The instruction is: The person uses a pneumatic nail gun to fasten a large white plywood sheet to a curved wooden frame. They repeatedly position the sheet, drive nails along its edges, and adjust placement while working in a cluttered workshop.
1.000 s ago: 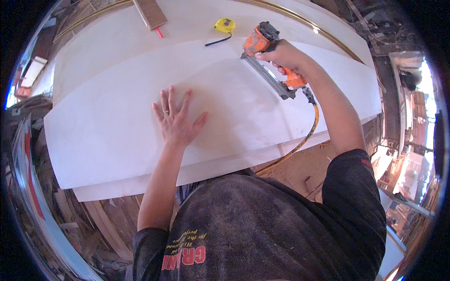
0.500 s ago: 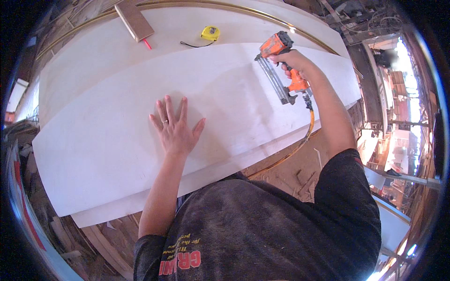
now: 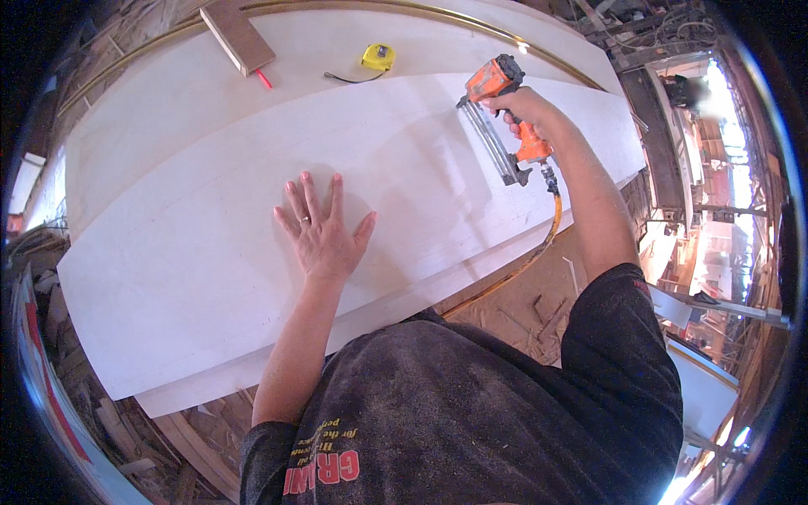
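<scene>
My left hand (image 3: pixel 326 240) lies flat on a white board (image 3: pixel 202 261), its fingers spread and a ring on one of them. That board rests on top of another pale panel (image 3: pixel 126 151), which shows along the far side and the near edge. My right hand (image 3: pixel 523 109) is wrapped round the handle of an orange pneumatic nail gun (image 3: pixel 495 80). The gun's long grey magazine points toward me over the right part of the board. From the base of its handle a yellow air hose (image 3: pixel 551 231) runs down past the near edge.
A yellow tape measure (image 3: pixel 379 56) with a black strap sits at the far middle. Far left lies a brown wooden piece (image 3: pixel 238 42), with a red pencil-like stick (image 3: pixel 264 80) beside it. Gold-coloured trim (image 3: pixel 454 23) runs behind. Wood scraps (image 3: pixel 539 311) litter the floor.
My left hand has slid very slightly to the right, still flat and spread. The nail gun stays in my right hand in nearly the same place.
</scene>
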Demonstrator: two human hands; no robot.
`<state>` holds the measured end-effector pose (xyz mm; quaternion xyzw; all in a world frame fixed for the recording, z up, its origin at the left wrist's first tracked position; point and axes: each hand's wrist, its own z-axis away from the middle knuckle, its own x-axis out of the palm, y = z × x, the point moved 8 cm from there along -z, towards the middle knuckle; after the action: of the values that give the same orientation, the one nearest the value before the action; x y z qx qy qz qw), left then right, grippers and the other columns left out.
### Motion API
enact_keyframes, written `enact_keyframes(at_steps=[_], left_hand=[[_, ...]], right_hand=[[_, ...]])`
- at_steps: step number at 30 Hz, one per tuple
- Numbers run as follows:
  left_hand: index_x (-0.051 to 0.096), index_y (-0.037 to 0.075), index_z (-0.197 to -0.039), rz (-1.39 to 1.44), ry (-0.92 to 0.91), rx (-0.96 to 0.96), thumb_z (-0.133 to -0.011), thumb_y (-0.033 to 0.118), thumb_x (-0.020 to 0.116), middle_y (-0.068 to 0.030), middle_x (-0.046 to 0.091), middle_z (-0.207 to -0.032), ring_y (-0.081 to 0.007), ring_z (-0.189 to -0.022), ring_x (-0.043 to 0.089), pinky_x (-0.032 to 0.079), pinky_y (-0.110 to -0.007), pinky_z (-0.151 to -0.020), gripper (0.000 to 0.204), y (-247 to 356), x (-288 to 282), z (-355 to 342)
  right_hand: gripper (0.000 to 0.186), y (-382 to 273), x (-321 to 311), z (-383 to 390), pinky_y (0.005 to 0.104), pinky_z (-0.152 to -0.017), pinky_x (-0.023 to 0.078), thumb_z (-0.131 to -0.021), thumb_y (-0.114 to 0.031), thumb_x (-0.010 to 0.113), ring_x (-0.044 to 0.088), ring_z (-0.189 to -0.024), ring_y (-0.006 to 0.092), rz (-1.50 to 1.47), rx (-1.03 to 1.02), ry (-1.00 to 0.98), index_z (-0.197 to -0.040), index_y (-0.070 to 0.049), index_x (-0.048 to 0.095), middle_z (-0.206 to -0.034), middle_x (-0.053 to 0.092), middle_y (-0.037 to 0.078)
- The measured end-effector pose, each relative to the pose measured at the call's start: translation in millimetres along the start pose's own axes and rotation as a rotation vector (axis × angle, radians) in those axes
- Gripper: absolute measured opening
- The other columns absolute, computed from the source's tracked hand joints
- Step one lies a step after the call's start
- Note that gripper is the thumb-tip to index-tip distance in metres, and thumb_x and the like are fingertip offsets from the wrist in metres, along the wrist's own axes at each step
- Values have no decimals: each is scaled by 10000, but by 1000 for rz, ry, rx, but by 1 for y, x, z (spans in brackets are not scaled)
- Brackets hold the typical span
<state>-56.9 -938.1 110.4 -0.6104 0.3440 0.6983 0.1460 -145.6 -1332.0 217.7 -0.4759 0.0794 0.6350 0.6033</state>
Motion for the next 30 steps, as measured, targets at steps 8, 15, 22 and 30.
enact_keyframes(at_steps=[8, 15, 22, 30], left_hand=[[281, 284, -1659, 10, -3, -13, -930, 724, 565, -184, 85, -1744, -422, -1607, 7, 33, -696, -1237, 898, -3, 0, -4], [290, 288, -1656, 12, 36, 6, -924, 704, 592, -184, 107, -1741, -429, -1605, 32, 52, -715, -1226, 895, -7, 6, -3], [309, 285, -1649, -1, 22, -13, -913, 702, 607, -173, 121, -1740, -420, -1605, 49, 52, -709, -1229, 897, -8, 6, -9], [338, 278, -1638, -39, -13, -39, -915, 697, 611, -160, 132, -1739, -406, -1606, 68, 62, -684, -1243, 879, -6, -1, -7]], right_hand=[[299, -4, 1, -2, 307, -471, 360, -886, -362, 785, 430, -478, 110, -42, 10, -17, -907, -77, 696, -612, 467, -33], [282, 15, -3, -13, 305, -470, 358, -885, -354, 769, 431, -484, 108, -84, 55, 32, -894, -83, 690, -609, 478, -29], [294, 10, -1, -13, 298, -459, 348, -878, -353, 781, 418, -461, 113, -41, 8, 17, -870, -80, 671, -603, 462, -27], [336, 20, 0, -22, 309, -437, 355, -867, -354, 810, 447, -448, 131, -5, -8, 57, -815, -64, 650, -592, 475, -11]])
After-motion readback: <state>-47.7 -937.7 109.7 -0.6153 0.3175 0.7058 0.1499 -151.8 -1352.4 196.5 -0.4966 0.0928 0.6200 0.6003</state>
